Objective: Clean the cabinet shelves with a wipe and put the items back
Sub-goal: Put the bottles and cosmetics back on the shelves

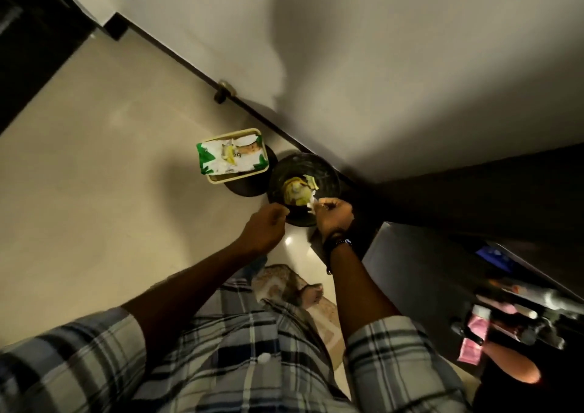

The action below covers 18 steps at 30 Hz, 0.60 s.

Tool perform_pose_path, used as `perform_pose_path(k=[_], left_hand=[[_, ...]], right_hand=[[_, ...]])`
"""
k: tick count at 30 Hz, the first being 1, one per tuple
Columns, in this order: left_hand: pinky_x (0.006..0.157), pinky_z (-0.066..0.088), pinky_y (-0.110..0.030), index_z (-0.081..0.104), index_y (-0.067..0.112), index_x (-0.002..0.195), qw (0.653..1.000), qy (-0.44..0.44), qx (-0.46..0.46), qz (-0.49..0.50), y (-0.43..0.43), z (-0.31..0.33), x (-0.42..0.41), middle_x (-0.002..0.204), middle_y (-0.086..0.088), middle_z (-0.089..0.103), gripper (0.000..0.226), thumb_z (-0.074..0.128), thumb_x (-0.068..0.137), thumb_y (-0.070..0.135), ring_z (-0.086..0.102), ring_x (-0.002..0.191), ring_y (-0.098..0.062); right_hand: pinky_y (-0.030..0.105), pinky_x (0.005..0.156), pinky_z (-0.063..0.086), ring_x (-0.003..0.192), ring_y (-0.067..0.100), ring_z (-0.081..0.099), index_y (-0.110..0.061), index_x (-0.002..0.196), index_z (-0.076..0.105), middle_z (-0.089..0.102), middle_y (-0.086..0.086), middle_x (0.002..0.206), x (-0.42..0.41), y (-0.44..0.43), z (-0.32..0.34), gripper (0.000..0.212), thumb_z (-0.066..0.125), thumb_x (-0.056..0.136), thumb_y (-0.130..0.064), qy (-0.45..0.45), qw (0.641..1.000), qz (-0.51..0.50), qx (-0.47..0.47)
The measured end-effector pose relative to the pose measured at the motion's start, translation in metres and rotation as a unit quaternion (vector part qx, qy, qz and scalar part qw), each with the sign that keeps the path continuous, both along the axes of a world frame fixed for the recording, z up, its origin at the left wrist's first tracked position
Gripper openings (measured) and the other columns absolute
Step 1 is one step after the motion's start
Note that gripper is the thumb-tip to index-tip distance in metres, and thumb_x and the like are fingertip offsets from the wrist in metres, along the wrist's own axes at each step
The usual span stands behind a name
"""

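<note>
just above the bin [328, 172], right hand [333, 215] pinches a crumpled wipe [313, 204].

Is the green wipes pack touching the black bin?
Cannot tell. In the head view the wipes pack sits in a tray left of the bin; their edges come close, but dark shadow hides whether a gap lies between them.
</note>
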<state>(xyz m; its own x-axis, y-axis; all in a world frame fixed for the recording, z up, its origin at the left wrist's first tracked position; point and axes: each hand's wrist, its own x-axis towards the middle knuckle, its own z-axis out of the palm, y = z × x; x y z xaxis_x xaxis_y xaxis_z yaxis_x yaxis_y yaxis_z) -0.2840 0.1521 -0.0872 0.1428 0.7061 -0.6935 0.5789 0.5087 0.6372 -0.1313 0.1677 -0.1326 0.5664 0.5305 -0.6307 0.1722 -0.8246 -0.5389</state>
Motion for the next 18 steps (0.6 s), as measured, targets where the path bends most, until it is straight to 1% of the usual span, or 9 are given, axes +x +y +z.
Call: perform_pose_path(k=[2, 5, 8, 10, 11, 14, 15, 17, 18], left_hand=[[0.094, 0.045, -0.039, 0.06, 0.01, 0.105, 1.0, -0.001, -0.013, -0.012, -0.001, -0.004, -0.011, 0.114, -0.012, 0.063, 0.018, 0.051, 0.093, 0.019, 0.058, 0.105, -0.026], [0.092, 0.048, -0.046, 0.061, 0.005, 0.102, 0.999, 0.003, -0.033, -0.011, -0.004, -0.003, -0.024, 0.11, -0.017, 0.063, 0.029, 0.046, 0.087, 0.025, 0.06, 0.1, -0.033], [0.093, 0.046, -0.046, 0.06, 0.003, 0.105, 0.998, 0.024, -0.05, -0.024, -0.005, -0.006, -0.027, 0.113, -0.018, 0.062, 0.034, 0.044, 0.087, 0.027, 0.058, 0.104, -0.034], [0.094, 0.045, -0.043, 0.059, 0.006, 0.108, 0.996, 0.035, -0.056, -0.055, -0.006, -0.011, -0.023, 0.115, -0.015, 0.062, 0.036, 0.044, 0.085, 0.029, 0.057, 0.107, -0.033], [0.094, 0.045, -0.041, 0.059, 0.009, 0.108, 0.996, 0.04, -0.051, -0.067, -0.006, -0.013, -0.018, 0.116, -0.013, 0.062, 0.029, 0.047, 0.089, 0.027, 0.057, 0.108, -0.032], [0.095, 0.038, -0.032, 0.058, 0.009, 0.116, 0.992, 0.041, -0.008, -0.121, -0.004, -0.012, 0.011, 0.124, -0.012, 0.059, 0.026, 0.049, 0.093, 0.015, 0.053, 0.116, -0.031], [0.096, 0.036, -0.029, 0.058, 0.005, 0.12, 0.99, 0.036, 0.011, -0.137, -0.002, -0.008, 0.024, 0.127, -0.013, 0.058, 0.029, 0.048, 0.092, 0.009, 0.052, 0.119, -0.031], [0.099, 0.037, -0.03, 0.058, 0.001, 0.12, 0.983, 0.011, 0.051, -0.173, 0.001, 0.0, 0.051, 0.126, -0.017, 0.059, 0.033, 0.048, 0.088, 0.001, 0.053, 0.119, -0.032], [0.1, 0.039, -0.032, 0.059, 0.001, 0.118, 0.979, 0.0, 0.066, -0.193, 0.001, 0.003, 0.064, 0.123, -0.018, 0.06, 0.034, 0.049, 0.086, 0.0, 0.054, 0.118, -0.032]], right_hand=[[0.04, 0.091, 0.053, 0.102, 0.034, 0.065, -0.005, 0.098, 0.072, 0.071, 0.017, 0.104, -0.001, 0.007, -0.01, 0.025, 0.075, 0.074, -0.011, -0.002, 0.998, 0.061, -0.014], [0.035, 0.091, 0.051, 0.107, 0.031, 0.062, -0.001, 0.114, 0.066, 0.068, 0.018, 0.112, 0.0, 0.006, -0.01, 0.038, 0.073, 0.076, -0.007, 0.017, 0.984, 0.174, -0.026], [0.027, 0.087, 0.049, 0.104, 0.02, 0.06, -0.004, 0.122, 0.061, 0.066, 0.012, 0.113, 0.006, -0.003, 0.002, 0.042, 0.065, 0.08, 0.001, 0.071, 0.986, 0.149, -0.03], [0.032, 0.093, 0.051, 0.106, 0.019, 0.059, -0.007, 0.122, 0.062, 0.065, 0.009, 0.115, 0.012, -0.016, 0.009, 0.045, 0.065, 0.078, 0.002, 0.081, 0.986, 0.146, -0.032], [0.036, 0.094, 0.052, 0.106, 0.021, 0.061, -0.009, 0.121, 0.063, 0.067, 0.009, 0.114, 0.014, -0.024, 0.012, 0.045, 0.065, 0.077, 0.001, 0.081, 0.984, 0.155, -0.031], [0.04, 0.089, 0.056, 0.1, 0.021, 0.066, -0.019, 0.126, 0.059, 0.068, -0.001, 0.111, 0.027, -0.054, 0.019, 0.051, 0.066, 0.076, -0.012, 0.064, 0.984, 0.165, -0.02], [0.035, 0.085, 0.057, 0.1, 0.021, 0.066, -0.018, 0.132, 0.054, 0.062, -0.006, 0.115, 0.031, -0.063, 0.026, 0.055, 0.066, 0.078, -0.01, 0.058, 0.987, 0.15, -0.007], [0.017, 0.068, 0.056, 0.1, 0.022, 0.065, -0.013, 0.137, 0.046, 0.051, -0.009, 0.118, 0.037, -0.081, 0.045, 0.058, 0.062, 0.082, 0.0, 0.04, 0.992, 0.119, 0.032], [0.018, 0.067, 0.054, 0.098, 0.022, 0.063, -0.011, 0.138, 0.044, 0.049, -0.006, 0.121, 0.041, -0.09, 0.053, 0.059, 0.06, 0.083, 0.004, 0.042, 0.994, 0.092, 0.05]])
